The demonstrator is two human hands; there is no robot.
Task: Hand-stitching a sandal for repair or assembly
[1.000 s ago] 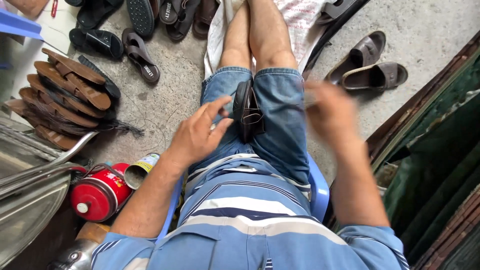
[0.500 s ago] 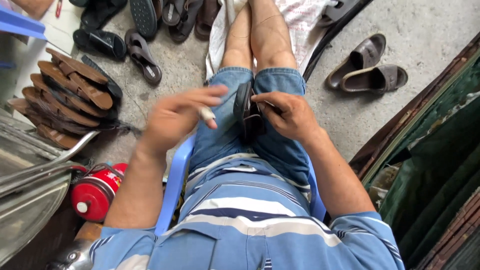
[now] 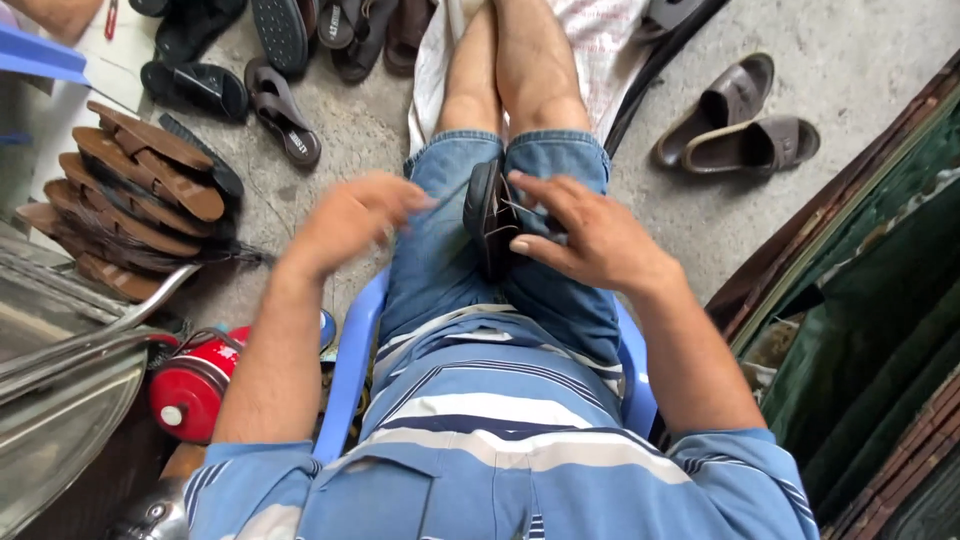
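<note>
Fingers of right hand (image 3: 590, 235) grip dark sandal (image 3: 488, 215); left hand (image 3: 350, 220) blurred, grip unclear.

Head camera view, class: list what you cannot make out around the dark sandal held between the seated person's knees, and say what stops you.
- Left hand: motion-blurred in the head view; its grip, and anything in its fingers, cannot be told.
- Dark sandal wedged between the knees: largely covered by the right hand and the denim shorts.
- Thin thread-like line at the right fingers: too small to identify.
- Red metal canister: partly hidden by the left forearm.
</note>
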